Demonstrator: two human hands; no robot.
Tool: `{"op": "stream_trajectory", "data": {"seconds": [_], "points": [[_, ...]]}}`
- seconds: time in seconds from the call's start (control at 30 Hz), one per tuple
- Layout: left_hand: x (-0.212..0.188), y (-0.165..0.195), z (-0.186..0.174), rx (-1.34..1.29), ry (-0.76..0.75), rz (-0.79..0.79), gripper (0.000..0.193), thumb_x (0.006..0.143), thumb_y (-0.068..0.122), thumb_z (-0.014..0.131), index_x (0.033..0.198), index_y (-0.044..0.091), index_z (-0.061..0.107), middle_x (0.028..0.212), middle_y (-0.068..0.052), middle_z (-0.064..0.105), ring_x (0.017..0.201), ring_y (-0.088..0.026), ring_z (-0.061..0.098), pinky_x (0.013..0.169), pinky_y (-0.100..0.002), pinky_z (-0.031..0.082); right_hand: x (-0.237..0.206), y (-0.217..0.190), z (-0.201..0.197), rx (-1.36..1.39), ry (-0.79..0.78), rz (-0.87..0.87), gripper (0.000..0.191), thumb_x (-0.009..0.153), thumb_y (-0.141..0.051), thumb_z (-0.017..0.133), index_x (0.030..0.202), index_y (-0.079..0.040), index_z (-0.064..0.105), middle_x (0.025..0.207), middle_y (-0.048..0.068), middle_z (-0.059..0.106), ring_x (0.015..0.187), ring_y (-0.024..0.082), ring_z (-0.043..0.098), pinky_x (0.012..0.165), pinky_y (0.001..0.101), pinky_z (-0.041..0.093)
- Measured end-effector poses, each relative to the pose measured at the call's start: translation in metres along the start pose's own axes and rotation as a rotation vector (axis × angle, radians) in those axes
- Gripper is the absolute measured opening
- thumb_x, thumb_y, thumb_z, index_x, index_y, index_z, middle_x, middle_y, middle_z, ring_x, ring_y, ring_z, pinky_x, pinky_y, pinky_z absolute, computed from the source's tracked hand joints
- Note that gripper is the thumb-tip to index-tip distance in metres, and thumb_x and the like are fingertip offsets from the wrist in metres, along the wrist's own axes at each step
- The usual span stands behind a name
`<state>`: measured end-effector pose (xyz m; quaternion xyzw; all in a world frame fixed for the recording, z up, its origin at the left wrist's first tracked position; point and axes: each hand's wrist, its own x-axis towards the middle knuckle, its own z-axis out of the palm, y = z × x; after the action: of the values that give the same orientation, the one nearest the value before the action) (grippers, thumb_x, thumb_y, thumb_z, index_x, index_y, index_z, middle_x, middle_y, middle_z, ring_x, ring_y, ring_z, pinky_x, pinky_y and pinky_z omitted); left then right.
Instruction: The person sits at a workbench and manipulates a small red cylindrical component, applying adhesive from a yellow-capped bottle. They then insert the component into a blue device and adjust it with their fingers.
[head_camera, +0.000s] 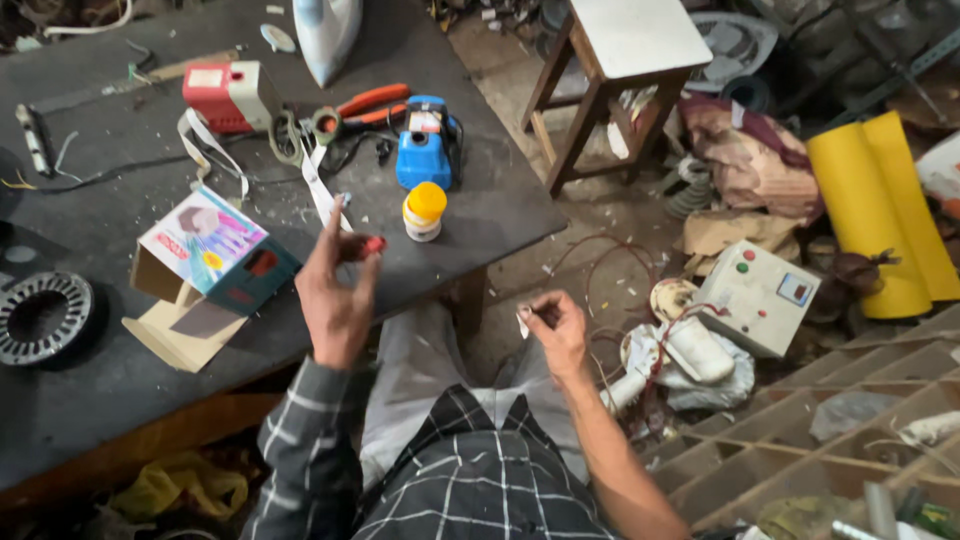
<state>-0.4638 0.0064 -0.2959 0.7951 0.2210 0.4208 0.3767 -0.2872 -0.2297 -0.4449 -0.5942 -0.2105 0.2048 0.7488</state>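
Head view. Left hand is raised over the near edge of the dark desk; its grip is closed on a small red piece pinched at the fingertips. Right hand sits off the desk at 3 o'clock from the left, above your lap, its grip pinched shut on a small white scrap. A yellow-capped bottle stands at 1 o'clock of the red piece. Judged step: both items held apart, not joined. Mating them calls for closing the gap.
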Motion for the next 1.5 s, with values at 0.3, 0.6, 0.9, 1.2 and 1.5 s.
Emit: {"op": "stream_trajectory", "data": {"seconds": [0.3,0.6,0.9,1.2,1.5], "points": [[-0.083,0.030,0.015,-0.437,-0.282,-0.308,0.079,0.083,-0.007,0.078,0.154,0.004,0.047,0.104,-0.006,0.073,0.094,-0.011,0.067,0.093,-0.027,0.055,-0.018,-0.043,0.047,0.052,-0.160,0.088,0.016,0.093,-0.002,0.076,0.101,-0.004,0.062,0.089,0.003,0.072,0.078,0.007,0.066,0.069,0.0214,0.052],[-0.098,0.020,0.026,-0.523,-0.370,-0.333,0.086,0.080,-0.008,0.079,0.156,0.005,0.043,0.110,-0.005,0.065,0.089,-0.010,0.064,0.087,-0.026,0.055,-0.034,-0.051,0.057,-0.225,-0.239,0.170,0.014,0.093,-0.006,0.073,0.106,0.000,0.076,0.090,0.003,0.078,0.080,0.006,0.071,0.071,0.0210,0.056],[-0.102,0.015,0.030,-0.511,-0.372,-0.309,0.084,0.080,-0.008,0.080,0.156,0.005,0.045,0.114,-0.006,0.063,0.088,-0.010,0.062,0.087,-0.026,0.055,-0.041,-0.088,0.068,-0.514,-0.333,-0.099,0.016,0.092,-0.002,0.069,0.106,-0.002,0.076,0.091,0.007,0.074,0.082,0.012,0.069,0.071,0.0260,0.051],[-0.101,0.019,0.031,-0.462,-0.387,-0.277,0.086,0.078,-0.007,0.081,0.156,0.006,0.045,0.107,-0.006,0.067,0.083,-0.010,0.062,0.083,-0.026,0.055,-0.038,-0.095,0.063,-0.502,-0.377,-0.120,0.016,0.092,-0.004,0.071,0.107,-0.002,0.076,0.094,0.008,0.075,0.085,0.015,0.071,0.074,0.0267,0.054],[-0.099,0.018,0.032,-0.440,-0.382,-0.271,0.084,0.080,-0.006,0.081,0.155,0.007,0.046,0.104,-0.005,0.069,0.083,-0.011,0.063,0.082,-0.027,0.056,-0.037,-0.097,0.062,-0.493,-0.442,-0.140,0.017,0.092,0.000,0.066,0.107,-0.001,0.075,0.100,0.010,0.075,0.092,0.018,0.074,0.081,0.0280,0.057]]}}
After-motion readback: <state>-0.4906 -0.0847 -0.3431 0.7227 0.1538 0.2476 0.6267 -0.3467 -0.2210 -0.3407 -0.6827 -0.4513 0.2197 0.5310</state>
